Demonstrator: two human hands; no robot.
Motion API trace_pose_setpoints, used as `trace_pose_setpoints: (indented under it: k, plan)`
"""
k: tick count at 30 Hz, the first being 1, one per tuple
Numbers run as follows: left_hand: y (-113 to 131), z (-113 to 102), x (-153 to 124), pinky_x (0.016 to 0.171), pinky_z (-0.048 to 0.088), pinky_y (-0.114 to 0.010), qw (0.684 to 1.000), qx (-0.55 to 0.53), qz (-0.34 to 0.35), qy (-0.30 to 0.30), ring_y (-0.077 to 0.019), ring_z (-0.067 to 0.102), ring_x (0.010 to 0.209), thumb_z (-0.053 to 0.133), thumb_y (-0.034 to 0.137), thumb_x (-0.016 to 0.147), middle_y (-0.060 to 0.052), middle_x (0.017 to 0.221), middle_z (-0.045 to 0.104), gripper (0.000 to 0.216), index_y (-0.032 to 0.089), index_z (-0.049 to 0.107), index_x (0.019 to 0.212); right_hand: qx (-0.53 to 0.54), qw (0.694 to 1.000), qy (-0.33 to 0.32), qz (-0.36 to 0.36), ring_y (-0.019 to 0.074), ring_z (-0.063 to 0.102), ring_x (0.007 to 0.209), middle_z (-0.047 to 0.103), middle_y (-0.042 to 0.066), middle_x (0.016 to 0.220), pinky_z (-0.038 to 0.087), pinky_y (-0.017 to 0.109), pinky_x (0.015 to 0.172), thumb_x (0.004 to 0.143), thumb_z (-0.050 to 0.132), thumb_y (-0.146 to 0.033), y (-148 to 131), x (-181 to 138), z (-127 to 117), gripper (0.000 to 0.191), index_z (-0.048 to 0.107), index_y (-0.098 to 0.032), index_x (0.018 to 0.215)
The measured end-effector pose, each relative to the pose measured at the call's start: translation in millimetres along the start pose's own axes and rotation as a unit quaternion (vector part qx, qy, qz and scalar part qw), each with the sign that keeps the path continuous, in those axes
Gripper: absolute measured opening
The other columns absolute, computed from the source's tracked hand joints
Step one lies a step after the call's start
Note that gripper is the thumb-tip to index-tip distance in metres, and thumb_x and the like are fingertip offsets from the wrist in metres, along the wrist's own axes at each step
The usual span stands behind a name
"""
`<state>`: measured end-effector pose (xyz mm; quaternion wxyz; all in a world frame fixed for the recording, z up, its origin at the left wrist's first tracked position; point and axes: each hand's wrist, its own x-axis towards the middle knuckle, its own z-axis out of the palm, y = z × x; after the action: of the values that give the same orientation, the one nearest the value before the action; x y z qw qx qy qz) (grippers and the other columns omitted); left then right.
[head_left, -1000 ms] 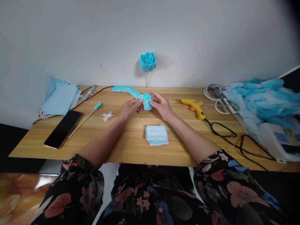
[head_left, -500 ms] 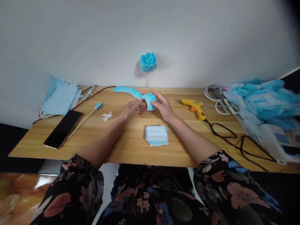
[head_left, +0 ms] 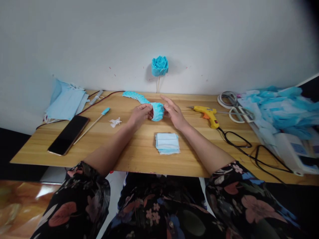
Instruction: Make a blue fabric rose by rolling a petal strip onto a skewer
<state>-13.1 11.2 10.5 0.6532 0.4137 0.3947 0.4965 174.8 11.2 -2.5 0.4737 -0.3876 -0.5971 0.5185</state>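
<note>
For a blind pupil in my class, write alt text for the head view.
Left hand pinches a ruffled blue strip over a wooden table, right hand close at its curled end. A blue flower on a stick stands behind; a yellow glue gun lies right, a black phone left.

Wooden table [head_left: 141, 152], phone [head_left: 69, 135], glue gun [head_left: 208, 113], masks [head_left: 66, 103]
</note>
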Motion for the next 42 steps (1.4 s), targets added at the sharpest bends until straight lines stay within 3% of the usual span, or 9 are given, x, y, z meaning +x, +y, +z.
trace_pose_setpoints:
  k: [5, 8, 15, 20, 26, 32, 36, 40, 42]
  plan:
    - [0.1, 1.4, -1.3, 0.053, 0.048, -0.021, 1.0, 0.024, 0.007, -0.009, -0.0094, 0.06, 0.051, 0.078, 0.041, 0.092, 0.0, 0.059, 0.064, 0.037, 0.014, 0.063, 0.072, 0.01, 1.0, -0.006, -0.025, 0.0185, 0.056, 0.075, 0.059, -0.002, 0.08, 0.05, 0.033, 0.075, 0.078, 0.08, -0.062, 4.3, 4.5, 3.3, 0.081, 0.056, -0.024, 0.145]
    - [0.7, 1.5, -2.2, 0.053, 0.048, -0.02, 0.999, 0.046, 0.0, -0.02, -0.0089, 0.059, 0.05, 0.079, 0.048, 0.091, 0.0, 0.057, 0.062, 0.044, 0.015, 0.06, 0.068, -0.009, 1.0, -0.008, -0.029, 0.0182, 0.054, 0.072, 0.058, -0.003, 0.078, 0.049, 0.033, 0.072, 0.078, 0.079, -0.065, 3.4, 3.9, 4.3, 0.081, 0.057, -0.026, 0.145]
    - [-1.2, -1.5, -2.6, 0.058, 0.047, -0.02, 0.995, 0.096, 0.035, -0.02, -0.0093, 0.062, 0.054, 0.085, 0.039, 0.084, -0.001, 0.061, 0.069, 0.035, 0.015, 0.066, 0.068, -0.012, 0.999, 0.039, -0.017, 0.017, 0.05, 0.07, 0.052, -0.003, 0.075, 0.047, 0.032, 0.07, 0.088, 0.068, -0.057, -0.6, 1.5, 0.1, 0.062, 0.063, -0.025, 0.141]
    - [-5.3, -2.0, -2.5, 0.065, 0.05, -0.023, 0.988, 0.138, 0.048, -0.057, -0.0106, 0.062, 0.059, 0.084, 0.048, 0.084, -0.003, 0.064, 0.069, 0.042, 0.014, 0.069, 0.064, 0.003, 0.998, 0.042, -0.048, 0.0149, 0.05, 0.071, 0.055, -0.004, 0.077, 0.046, 0.029, 0.068, 0.08, 0.079, -0.053, 1.6, 5.8, -1.8, 0.067, 0.064, -0.024, 0.139]
    - [-8.1, 1.7, -1.5, 0.063, 0.054, -0.027, 0.998, 0.004, -0.022, -0.054, -0.0139, 0.066, 0.062, 0.08, 0.056, 0.087, -0.004, 0.072, 0.069, 0.046, 0.012, 0.066, 0.082, -0.042, 0.998, 0.031, -0.036, 0.017, 0.049, 0.07, 0.057, -0.003, 0.077, 0.045, 0.032, 0.067, 0.082, 0.075, -0.056, 0.7, 5.8, -3.6, 0.069, 0.06, -0.025, 0.142]
    - [-6.4, 1.5, -3.0, 0.063, 0.052, -0.025, 0.996, -0.067, -0.039, -0.049, -0.0129, 0.066, 0.065, 0.089, 0.04, 0.08, -0.002, 0.073, 0.068, 0.035, 0.013, 0.066, 0.085, -0.043, 0.999, 0.015, -0.025, 0.018, 0.052, 0.068, 0.06, -0.002, 0.078, 0.046, 0.033, 0.065, 0.081, 0.076, -0.054, 0.8, 5.2, -4.0, 0.07, 0.059, -0.026, 0.144]
    - [-8.2, 0.4, -2.9, 0.066, 0.051, -0.024, 0.997, -0.049, -0.024, -0.051, -0.0121, 0.067, 0.067, 0.087, 0.034, 0.082, -0.003, 0.073, 0.07, 0.028, 0.013, 0.068, 0.082, -0.067, 0.997, 0.024, -0.031, 0.0212, 0.058, 0.075, 0.064, 0.001, 0.081, 0.051, 0.037, 0.074, 0.087, 0.07, -0.057, 1.4, 4.1, -6.5, 0.06, 0.066, -0.027, 0.138]
    - [-10.9, 0.3, -1.8, 0.066, 0.05, -0.023, 0.998, -0.031, -0.019, -0.048, -0.0112, 0.066, 0.065, 0.086, 0.034, 0.084, -0.003, 0.07, 0.07, 0.029, 0.013, 0.067, 0.077, -0.076, 0.995, 0.038, -0.047, 0.0255, 0.065, 0.096, 0.072, 0.005, 0.101, 0.054, 0.042, 0.09, 0.094, 0.058, -0.062, 2.1, 3.6, -9.0, 0.055, 0.071, -0.026, 0.134]
    - [-12.3, 0.7, -1.5, 0.065, 0.049, -0.023, 0.999, -0.02, -0.016, -0.046, -0.0112, 0.065, 0.064, 0.086, 0.035, 0.084, -0.003, 0.069, 0.07, 0.029, 0.013, 0.067, 0.075, -0.071, 0.995, 0.047, -0.046, 0.025, 0.064, 0.096, 0.072, 0.005, 0.101, 0.054, 0.041, 0.091, 0.094, 0.058, -0.063, 1.9, 3.9, -8.6, 0.055, 0.071, -0.025, 0.133]
